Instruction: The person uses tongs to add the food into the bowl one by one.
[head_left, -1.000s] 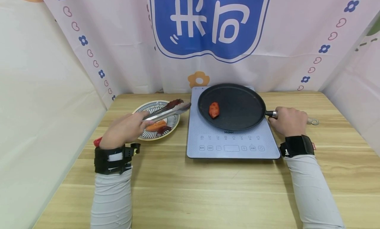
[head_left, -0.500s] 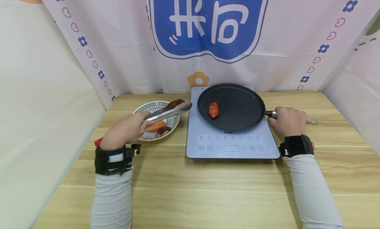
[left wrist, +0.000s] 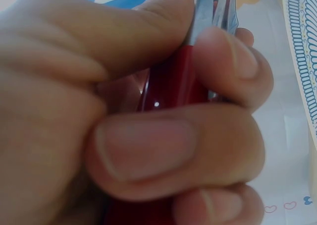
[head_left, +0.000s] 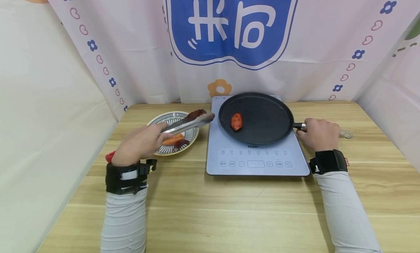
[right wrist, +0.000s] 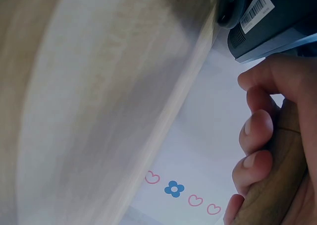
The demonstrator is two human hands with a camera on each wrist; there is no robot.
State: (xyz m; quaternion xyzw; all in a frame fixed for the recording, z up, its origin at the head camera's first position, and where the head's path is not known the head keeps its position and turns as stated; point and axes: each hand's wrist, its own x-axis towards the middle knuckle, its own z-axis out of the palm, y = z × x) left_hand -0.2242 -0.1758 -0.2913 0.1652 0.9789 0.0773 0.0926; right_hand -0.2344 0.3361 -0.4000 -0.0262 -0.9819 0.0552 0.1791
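In the head view my left hand [head_left: 139, 145] grips metal food tongs [head_left: 188, 126] above the patterned plate [head_left: 152, 122]. The left wrist view shows the fingers curled round the tongs' red handle [left wrist: 171, 84]. Their tips point right, toward the pan, and look slightly apart; I cannot tell whether anything sits between them. On the plate lie orange food pieces [head_left: 174, 139] and a dark red piece [head_left: 181, 144], partly hidden. My right hand [head_left: 319, 133] holds the wooden handle [right wrist: 277, 170] of a flat black frying pan [head_left: 262, 118]. A red-orange piece of food [head_left: 236, 122] lies at the pan's left side.
The pan rests on a white induction cooker [head_left: 214, 154], its touch controls facing me. Both stand on a wood-grain table [head_left: 236, 216]. A printed curtain [head_left: 137, 63] hangs close behind the table's back edge, and pale walls flank both sides.
My left hand and the tongs have shifted slightly to the right, their tips closer to the pan. My right hand, the pan and the food in it have stayed put.
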